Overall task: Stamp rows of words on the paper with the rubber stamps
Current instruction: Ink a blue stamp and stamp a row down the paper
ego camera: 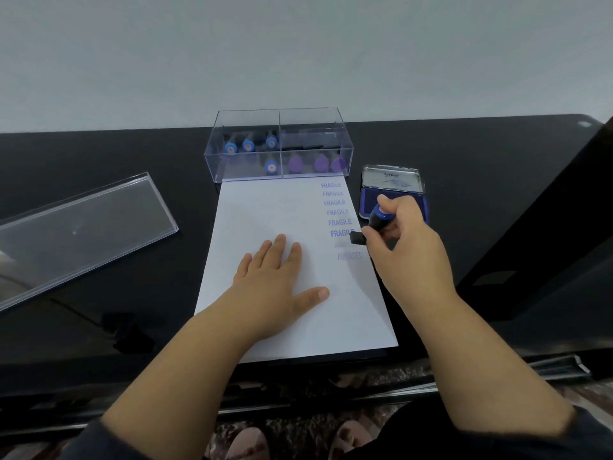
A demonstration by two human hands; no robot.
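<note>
A white paper (265,210) lies on the black table, with a column of several blue "FRAGILE" prints (335,207) down its right side and a fainter "AMENDED" print (350,256) below them. My left hand (282,280) rests flat on the paper's middle, fingers spread. My right hand (404,240) grips a rubber stamp (373,224) with a blue-topped black handle; its base hovers at the paper's right edge, just under the lowest FRAGILE print. An open blue ink pad (371,200) sits right of the paper, behind my right hand.
A clear plastic box (311,127) at the paper's far edge holds several stamps with blue and purple tops. Its clear lid (76,234) lies on the table to the left. A dark object (547,227) rises at the right. The table's near edge runs below the paper.
</note>
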